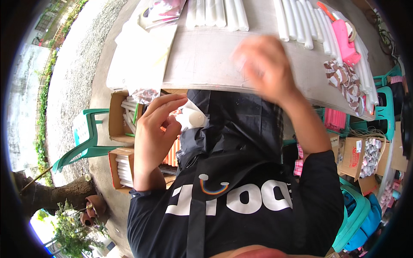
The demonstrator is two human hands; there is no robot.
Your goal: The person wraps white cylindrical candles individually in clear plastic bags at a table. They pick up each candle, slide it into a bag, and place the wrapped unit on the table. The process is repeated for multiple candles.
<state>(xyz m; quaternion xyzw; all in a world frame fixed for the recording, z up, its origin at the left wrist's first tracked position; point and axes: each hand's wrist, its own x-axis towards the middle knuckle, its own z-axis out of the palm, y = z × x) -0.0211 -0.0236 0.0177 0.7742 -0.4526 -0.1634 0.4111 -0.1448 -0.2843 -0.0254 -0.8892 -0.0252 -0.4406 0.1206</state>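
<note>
My left hand [159,129] is raised at the table's near left edge, fingers bent, beside a white candle [196,119] in clear plastic that lies at my lap; whether the fingers touch it, I cannot tell. Blurred by motion, my right hand [266,64] hovers over the bare middle of the white table [206,61], its fingers curled; no object shows in it. White stick candles [216,14] lie in a row at the far side, and more white candles [300,22] lie at the far right. White sheets [142,54] cover the table's left part.
A pink tape dispenser [345,42] and a brown-and-white patterned cloth [343,80] lie on the table's right side. Below left stand cardboard boxes [111,117] of candles and a green plastic chair [92,135]. Cartons [351,154] and another green chair [351,216] are at the right.
</note>
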